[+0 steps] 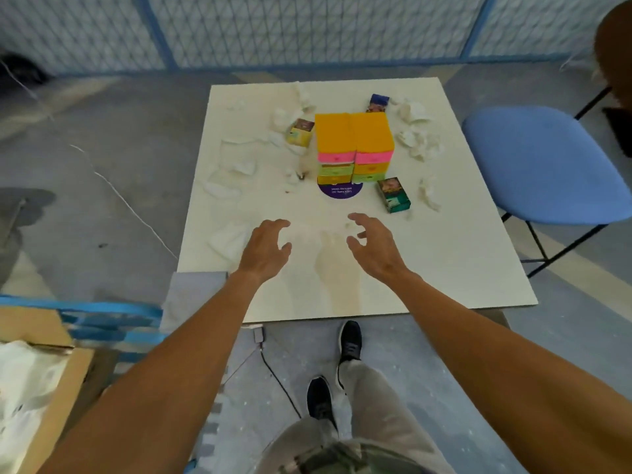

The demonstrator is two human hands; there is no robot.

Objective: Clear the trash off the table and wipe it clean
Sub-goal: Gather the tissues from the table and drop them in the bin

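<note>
Two empty hands, left hand (265, 244) and right hand (372, 246), hover apart with loosely curled fingers over the table (444, 268), apparently reaching for crumpled tissues (415, 138).

White table (444, 268) holds stacked boxes (354, 145), crumpled tissues (415, 138).

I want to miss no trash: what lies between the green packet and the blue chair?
A crumpled white tissue on the table, in the head view.
</note>
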